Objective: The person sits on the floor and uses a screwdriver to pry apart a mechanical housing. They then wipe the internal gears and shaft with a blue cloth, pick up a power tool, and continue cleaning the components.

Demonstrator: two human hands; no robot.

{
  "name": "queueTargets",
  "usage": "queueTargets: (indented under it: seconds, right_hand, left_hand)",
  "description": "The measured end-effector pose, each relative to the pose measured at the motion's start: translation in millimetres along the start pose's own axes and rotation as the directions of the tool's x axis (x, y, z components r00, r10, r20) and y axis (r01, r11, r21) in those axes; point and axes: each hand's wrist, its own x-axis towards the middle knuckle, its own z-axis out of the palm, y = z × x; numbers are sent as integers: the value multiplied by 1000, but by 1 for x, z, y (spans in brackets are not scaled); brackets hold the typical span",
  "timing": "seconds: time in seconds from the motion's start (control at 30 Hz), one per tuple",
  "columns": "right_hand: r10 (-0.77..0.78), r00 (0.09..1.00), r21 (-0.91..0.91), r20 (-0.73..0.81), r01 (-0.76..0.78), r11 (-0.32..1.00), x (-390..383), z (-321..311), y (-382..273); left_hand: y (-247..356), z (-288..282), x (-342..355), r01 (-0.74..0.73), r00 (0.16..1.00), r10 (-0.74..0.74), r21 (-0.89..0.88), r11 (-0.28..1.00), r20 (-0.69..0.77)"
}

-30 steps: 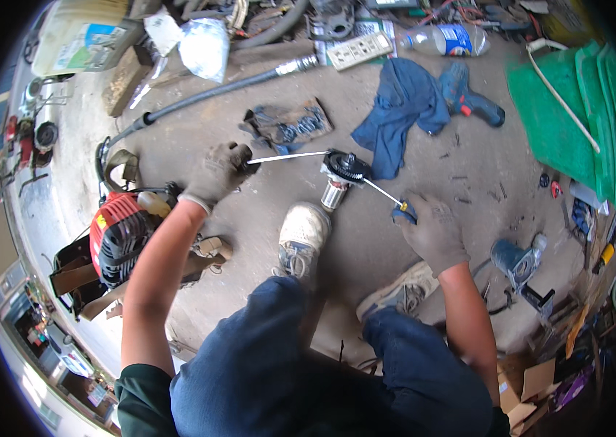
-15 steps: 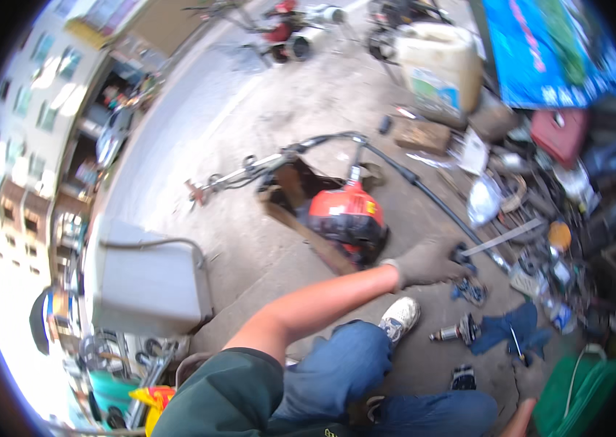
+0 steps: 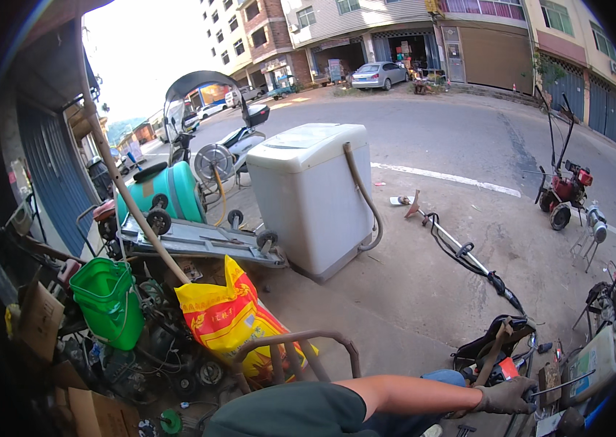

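Note:
My left hand [image 3: 508, 395], in a grey-brown work glove, reaches out at the lower right. Its fingers are closed on a thin metal rod [image 3: 563, 384], which sticks out to the right; its exact kind is unclear. Just beyond the glove shows the red engine [image 3: 507, 368] of a brush cutter, partly covered by its dark harness [image 3: 490, 349]. The cutter's long shaft [image 3: 468, 256] lies on the ground, pointing away to the upper left. My right hand is out of view.
A white washing machine [image 3: 312, 197] stands mid-view. Nearer are a metal tube frame [image 3: 344, 341], a yellow-red sack [image 3: 224, 309] and a green bucket [image 3: 108, 302]. A whitish jerrycan [image 3: 595, 364] is at the right edge. A red walking tractor [image 3: 566, 189] stands by the road.
The view has swung left toward the street and washing machine. My gloved left hand still holds the rod, now at the lower right. My right hand has left the view.

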Motion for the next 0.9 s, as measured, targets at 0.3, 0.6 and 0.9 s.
queueTargets:
  seconds: [0.3, 0.6, 0.9]
  right_hand:
    - [10, 996, 73, 83, -17, 997, 3, 5, -99]
    - [45, 996, 94, 82, -53, 994, -9, -13, -113]
    - [78, 995, 141, 66, -87, 986, -29, -28, -107]
  left_hand:
    - [-22, -86, -16, 30, 993, -73, -387, 922, -96]
    - [-50, -41, -19, 165, 982, -188, -618, 769, 28]
    - [-39, -13, -35, 182, 983, -131, -679, 711, 126]
